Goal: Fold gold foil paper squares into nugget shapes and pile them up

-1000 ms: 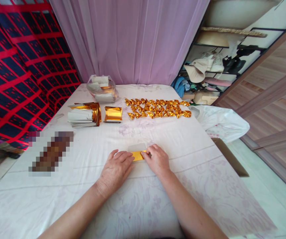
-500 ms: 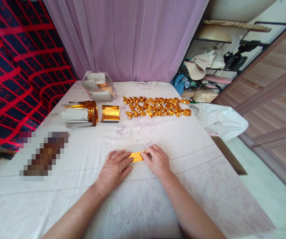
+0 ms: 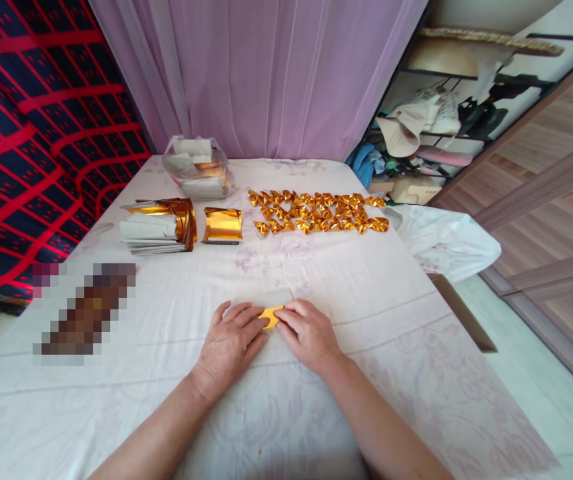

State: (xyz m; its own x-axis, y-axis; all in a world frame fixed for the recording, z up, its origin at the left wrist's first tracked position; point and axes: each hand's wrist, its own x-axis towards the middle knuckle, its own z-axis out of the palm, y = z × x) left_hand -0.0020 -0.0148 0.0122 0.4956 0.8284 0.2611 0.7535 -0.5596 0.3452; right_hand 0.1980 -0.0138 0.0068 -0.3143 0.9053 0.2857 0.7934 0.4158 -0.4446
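Between my hands a partly folded sheet of gold foil paper [image 3: 270, 317] lies on the tablecloth, its gold strip nearer me and a pale part [image 3: 276, 295] beyond. My left hand [image 3: 231, 337] rests flat on the left end of it, fingers spread. At the other end my right hand [image 3: 310, 333] is closed, thumb and fingers bent together on the gold strip; their tips are partly hidden. Farther off lie a small stack of gold sheets [image 3: 223, 225], a larger fanned stack [image 3: 154, 233] and several rows of folded gold foil pieces [image 3: 319, 212].
A clear plastic bag [image 3: 199, 170] of more paper stands at the table's far left. White patterned cloth [image 3: 176, 293] covers the table. A white plastic bag [image 3: 451, 243] is at the right edge, and a blurred-out patch [image 3: 86, 310] lies left. Shelves [image 3: 426, 120] stand behind right.
My right hand has slid left along the gold strip, closer to my left hand, covering more of it. My left hand stays nearly in place on the paper. The view has shifted slightly.
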